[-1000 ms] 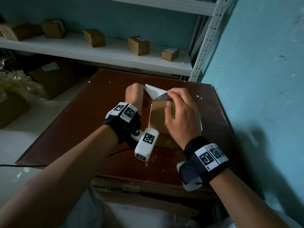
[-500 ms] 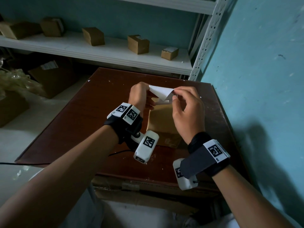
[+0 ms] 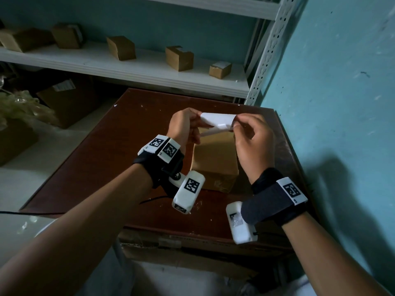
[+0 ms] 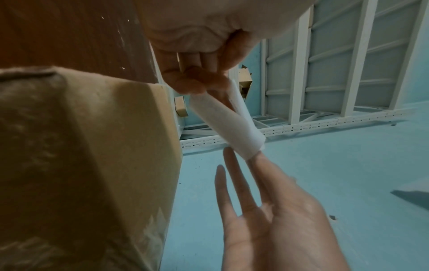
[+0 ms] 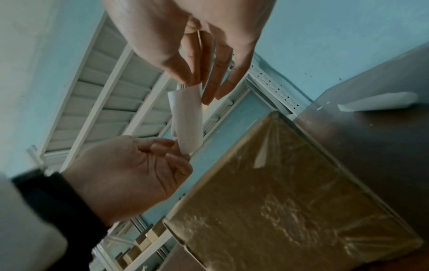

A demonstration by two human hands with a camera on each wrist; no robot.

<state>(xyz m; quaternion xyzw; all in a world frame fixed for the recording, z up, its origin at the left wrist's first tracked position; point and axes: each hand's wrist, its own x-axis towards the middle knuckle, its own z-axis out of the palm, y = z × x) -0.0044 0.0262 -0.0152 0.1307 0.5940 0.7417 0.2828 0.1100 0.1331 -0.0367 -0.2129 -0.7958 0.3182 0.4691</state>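
White paper strip (image 3: 218, 122): curled into a loose roll and held in the air just above the far top edge of the cardboard box (image 3: 213, 161). It does not touch the box, as far as the head view shows.

Left hand (image 3: 183, 127) is above the box's far left corner. Its fingers are curled in, with thumb and fingertips (image 4: 192, 80) pinching the strip's left end.

Right hand (image 3: 254, 142) is above the box's right edge. Thumb and forefinger pinch the strip's other end. The remaining fingers (image 4: 224, 188) are stretched out nearly straight and hold nothing.

The strip spans the gap between the two hands, roughly level in the head view.

The box is brown and closed, with glossy tape across its top face. It stands on the dark wooden table (image 3: 106, 157).

A second white curl of paper (image 5: 376, 103) lies on the table beside the box, apart from it. It shows only from the right wrist.

Beyond the box is a white shelf (image 3: 128, 69) carrying several small cartons (image 3: 179, 58), well apart from the box. A blue wall (image 3: 331, 82) stands to the box's right.
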